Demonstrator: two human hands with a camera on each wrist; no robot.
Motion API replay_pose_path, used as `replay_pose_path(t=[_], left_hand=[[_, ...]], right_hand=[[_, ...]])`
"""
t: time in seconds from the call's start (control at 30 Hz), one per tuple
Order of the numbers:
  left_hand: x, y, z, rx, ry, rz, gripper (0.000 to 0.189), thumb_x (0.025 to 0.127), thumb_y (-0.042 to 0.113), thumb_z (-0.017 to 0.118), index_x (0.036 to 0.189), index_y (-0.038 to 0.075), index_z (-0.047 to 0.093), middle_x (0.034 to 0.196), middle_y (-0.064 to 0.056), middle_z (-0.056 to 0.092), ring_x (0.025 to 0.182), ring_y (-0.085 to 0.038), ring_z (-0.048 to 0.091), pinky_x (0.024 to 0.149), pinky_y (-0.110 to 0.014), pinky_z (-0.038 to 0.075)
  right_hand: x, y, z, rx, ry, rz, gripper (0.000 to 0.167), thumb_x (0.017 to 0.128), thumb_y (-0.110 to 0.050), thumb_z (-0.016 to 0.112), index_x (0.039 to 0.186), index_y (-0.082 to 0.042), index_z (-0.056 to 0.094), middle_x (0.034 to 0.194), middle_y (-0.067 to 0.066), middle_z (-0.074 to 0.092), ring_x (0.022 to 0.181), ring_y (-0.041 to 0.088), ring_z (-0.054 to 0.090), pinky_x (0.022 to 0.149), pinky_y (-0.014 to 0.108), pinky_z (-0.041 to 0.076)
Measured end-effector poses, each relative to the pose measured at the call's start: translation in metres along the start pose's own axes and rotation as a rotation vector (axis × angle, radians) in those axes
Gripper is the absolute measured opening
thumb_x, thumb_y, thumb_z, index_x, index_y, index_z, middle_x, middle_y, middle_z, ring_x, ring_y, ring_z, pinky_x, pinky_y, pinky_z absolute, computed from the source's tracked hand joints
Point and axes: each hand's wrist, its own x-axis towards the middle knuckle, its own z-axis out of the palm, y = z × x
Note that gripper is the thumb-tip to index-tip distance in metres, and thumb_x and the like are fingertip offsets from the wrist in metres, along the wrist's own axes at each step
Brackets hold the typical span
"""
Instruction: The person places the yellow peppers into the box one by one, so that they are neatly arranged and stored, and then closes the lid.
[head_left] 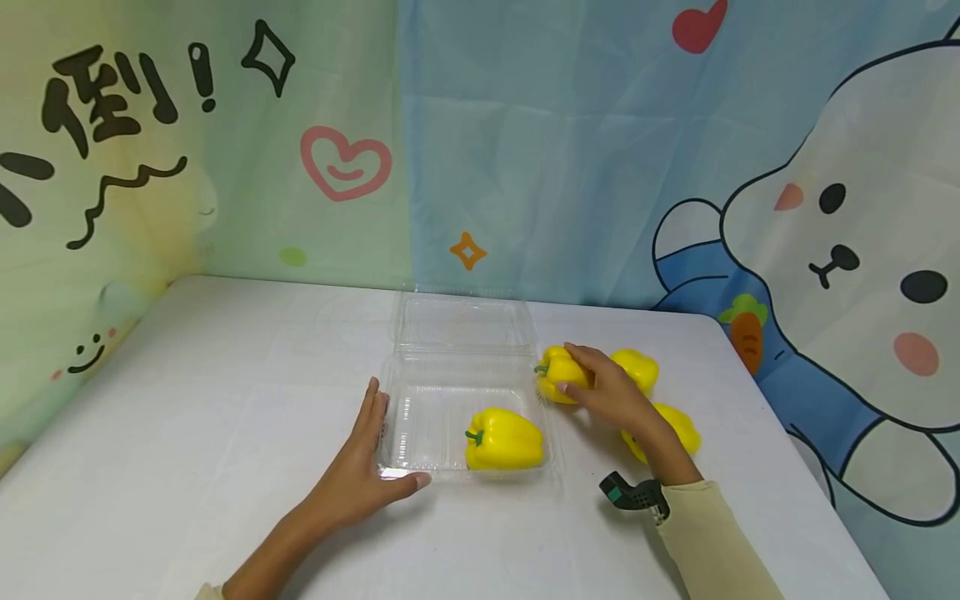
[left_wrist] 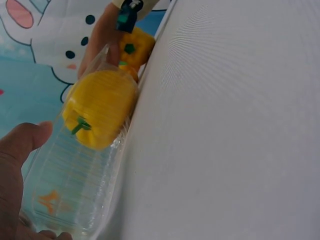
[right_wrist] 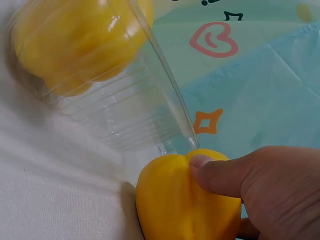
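A clear plastic clamshell box point(head_left: 431, 425) lies with its lid point(head_left: 465, 325) folded back. One yellow bell pepper point(head_left: 504, 439) rests inside, at the front right, its green stem facing left. My left hand point(head_left: 367, 467) is spread around the box's front left corner, fingers straight along the left side and thumb by the front edge. Just right of the box, my right hand point(head_left: 611, 387) grips a second yellow bell pepper point(head_left: 553, 377). In the right wrist view the thumb presses that held pepper point(right_wrist: 170, 195), close to the box wall.
Two more yellow bell peppers lie right of the box: one farther back point(head_left: 637, 367), the other point(head_left: 678, 427) partly behind my right forearm. A dark strap device point(head_left: 630, 493) sits at the right wrist. Behind the white table point(head_left: 187, 400) hangs a printed cloth point(head_left: 540, 167).
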Motion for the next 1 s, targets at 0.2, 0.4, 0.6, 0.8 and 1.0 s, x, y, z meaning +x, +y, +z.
replay_pose_path(t=[0.2,0.4,0.6,0.8,1.0], left_hand=[[0.001,-0.001,0.000,0.004,-0.003,-0.006,0.124,0.072,0.047,0.084,0.156,0.004,0.002,0.161,0.001,-0.012,0.146,-0.029,0.008,0.112,-0.053,0.020],[0.000,-0.001,-0.001,0.007,0.000,-0.005,0.124,0.072,0.046,0.083,0.156,0.004,0.002,0.162,-0.003,-0.010,0.146,-0.030,0.010,0.111,-0.054,0.020],[0.000,-0.001,-0.001,0.004,0.004,0.002,0.124,0.072,0.046,0.083,0.156,0.004,0.002,0.162,-0.002,-0.010,0.146,-0.030,0.010,0.111,-0.054,0.020],[0.000,-0.002,0.000,0.012,0.006,0.009,0.123,0.073,0.047,0.083,0.155,0.002,0.003,0.162,-0.002,-0.011,0.146,-0.031,0.009,0.111,-0.055,0.020],[0.000,-0.002,0.000,0.016,0.005,0.010,0.122,0.073,0.047,0.083,0.155,0.001,0.004,0.162,-0.001,-0.011,0.146,-0.032,0.008,0.111,-0.055,0.020]], right_hand=[[-0.001,0.002,-0.002,0.008,0.031,-0.015,0.067,0.095,-0.021,0.064,0.151,-0.004,0.031,0.152,0.020,0.033,0.138,0.038,0.031,0.111,0.054,0.024],[-0.002,0.002,-0.006,0.025,0.087,-0.032,0.066,0.096,-0.019,0.063,0.152,-0.003,0.031,0.152,0.020,0.033,0.137,0.037,0.032,0.111,0.053,0.024],[-0.002,-0.001,-0.009,0.040,0.138,-0.049,0.067,0.095,-0.019,0.065,0.151,-0.004,0.032,0.152,0.018,0.034,0.135,0.035,0.036,0.110,0.051,0.030],[-0.002,-0.001,-0.011,0.044,0.167,-0.069,0.068,0.094,-0.019,0.066,0.151,-0.003,0.033,0.151,0.017,0.035,0.135,0.035,0.037,0.109,0.050,0.032],[-0.005,-0.004,-0.014,0.043,0.183,-0.072,0.068,0.094,-0.019,0.066,0.152,-0.005,0.032,0.152,0.016,0.035,0.135,0.035,0.037,0.108,0.049,0.033]])
